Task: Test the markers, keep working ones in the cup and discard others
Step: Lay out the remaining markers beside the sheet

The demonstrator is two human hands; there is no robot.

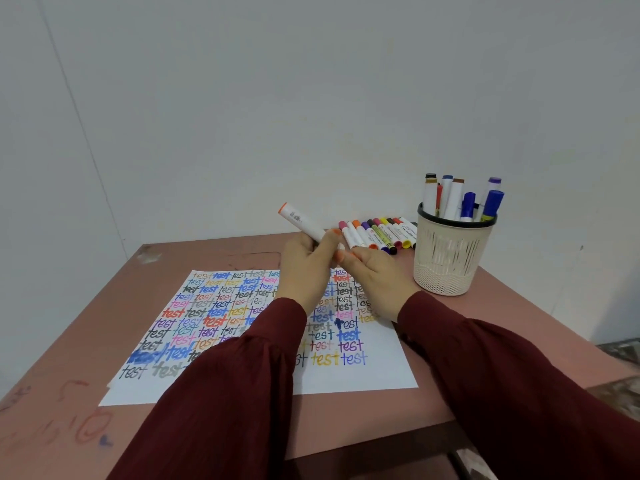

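Note:
My left hand [304,265] grips a white marker with an orange end [299,220], tilted up to the left above the paper. My right hand [372,275] meets it at the marker's lower end, fingertips pinching there; whether a cap is between them is hidden. Below both hands lies a white sheet [377,372] covered with the word "test" in many colours. A row of several capped markers [379,233] lies at the table's far edge. To the right stands a beige mesh cup [450,261] with several markers upright in it.
The pinkish table [104,299] has scribbles on its near left part. A white wall rises just behind the table. The table's right edge runs close to the cup, with floor beyond it.

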